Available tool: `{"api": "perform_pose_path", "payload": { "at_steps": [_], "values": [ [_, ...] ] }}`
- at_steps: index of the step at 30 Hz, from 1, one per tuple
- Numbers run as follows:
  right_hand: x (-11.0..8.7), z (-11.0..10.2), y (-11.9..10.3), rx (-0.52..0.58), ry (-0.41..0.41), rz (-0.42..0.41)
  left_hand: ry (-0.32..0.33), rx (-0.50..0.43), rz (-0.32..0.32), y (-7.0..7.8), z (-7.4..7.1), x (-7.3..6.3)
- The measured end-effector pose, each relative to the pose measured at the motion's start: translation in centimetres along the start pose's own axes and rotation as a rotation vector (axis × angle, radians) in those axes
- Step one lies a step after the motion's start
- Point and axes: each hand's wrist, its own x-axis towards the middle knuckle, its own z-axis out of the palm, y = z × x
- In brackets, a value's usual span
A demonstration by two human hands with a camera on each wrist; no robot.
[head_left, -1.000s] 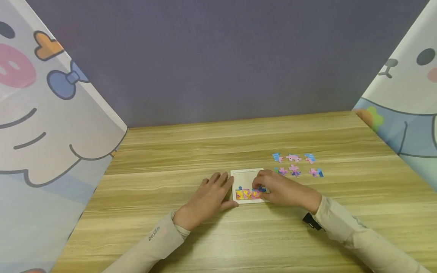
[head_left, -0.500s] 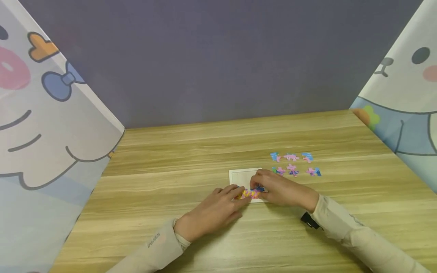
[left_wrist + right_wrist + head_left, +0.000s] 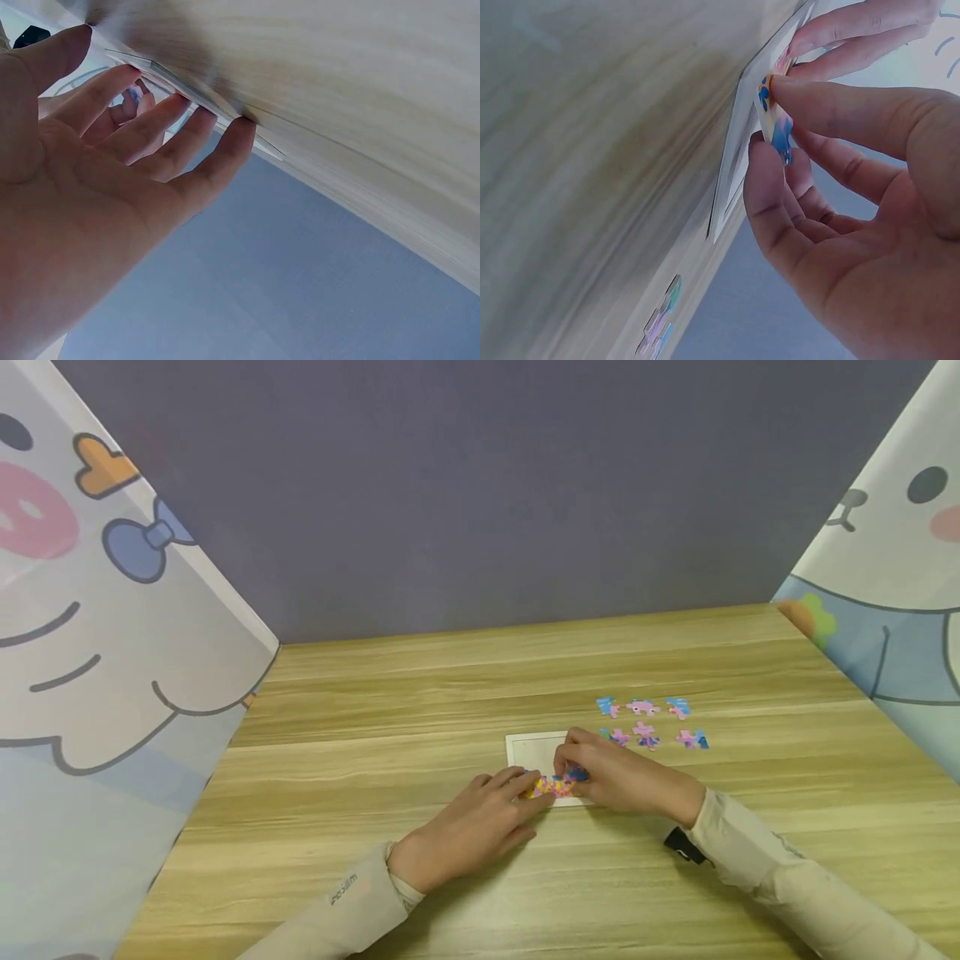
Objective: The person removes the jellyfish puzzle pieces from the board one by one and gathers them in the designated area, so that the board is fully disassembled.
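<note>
Left hand has shifted from the tray edge at nine o'clock onto laid pieces at six, fingers extended; right hand pinches a piece at four o'clock, blocking the three o'clock edge; loose pieces lie at two o'clock

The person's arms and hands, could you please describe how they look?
The left sleeve and right sleeve are pale beige, the left one bearing small dark lettering. A small black item shows beside the right one. The left hand and right hand wear no gloves.
</note>
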Motion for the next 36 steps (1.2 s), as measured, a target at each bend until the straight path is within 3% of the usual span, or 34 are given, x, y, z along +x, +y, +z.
{"api": "perform_pose_path", "payload": {
  "at_steps": [6, 16, 22, 27, 31, 36],
  "values": [
    [0.1, -0.2, 0.2, 0.042, 0.003, -0.024, 0.033, 0.022, 0.008, 0.0, 0.0, -0.1],
    [0.1, -2.1, 0.6, 0.088, 0.007, -0.009, 0.007, 0.050, -0.010, 0.0, -0.1, -0.1],
    [-0.7, -4.4, 1.1, 0.055, 0.101, 0.058, 0.003, 0.056, -0.004, 0.2, -0.1, 0.1],
    [-1.2, -5.4, 1.7, 0.038, 0.193, 0.049, 0.008, 0.056, 0.006, 0.1, 0.1, 0.1],
    [-1.9, -5.5, 2.4, 0.017, 0.218, 0.028, 0.013, 0.061, 0.006, 0.2, 0.1, 0.1],
    [-3.4, -5.8, 3.7, -0.034, 0.218, 0.065, 0.007, 0.076, -0.006, 0.2, 0.1, 0.0]
  ]
}}
